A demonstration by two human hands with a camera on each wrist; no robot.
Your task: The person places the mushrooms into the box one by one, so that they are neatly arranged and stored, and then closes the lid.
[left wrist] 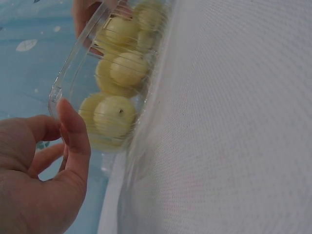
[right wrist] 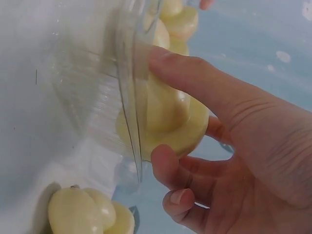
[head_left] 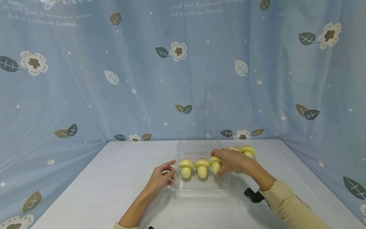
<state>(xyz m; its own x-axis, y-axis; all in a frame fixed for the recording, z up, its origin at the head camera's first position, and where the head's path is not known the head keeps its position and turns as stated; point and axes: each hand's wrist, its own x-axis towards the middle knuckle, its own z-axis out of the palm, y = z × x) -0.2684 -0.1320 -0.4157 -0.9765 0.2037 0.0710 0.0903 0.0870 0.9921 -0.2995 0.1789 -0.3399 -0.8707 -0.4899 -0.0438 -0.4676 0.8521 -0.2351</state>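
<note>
An open clear plastic clamshell box (head_left: 197, 185) holds a row of yellow-green toy mushrooms with round caps and thick stems. The left mushroom (head_left: 186, 169) and the middle mushroom (head_left: 202, 168) stand side by side in it, caps toward the back. My right hand (head_left: 231, 160) grips a third mushroom (right wrist: 168, 109) at the box's right side, thumb on one side and fingers around the cap. At the left rim, my left hand (head_left: 161, 176) pinches the box edge between thumb and finger, as the left wrist view (left wrist: 58, 161) shows.
More mushrooms (head_left: 248, 150) lie on the white tablecloth (head_left: 128, 165) to the right, partly behind my right hand. The box's raised lid (head_left: 197, 146) lies toward the back. A blue patterned curtain (head_left: 143, 79) closes off the back and sides.
</note>
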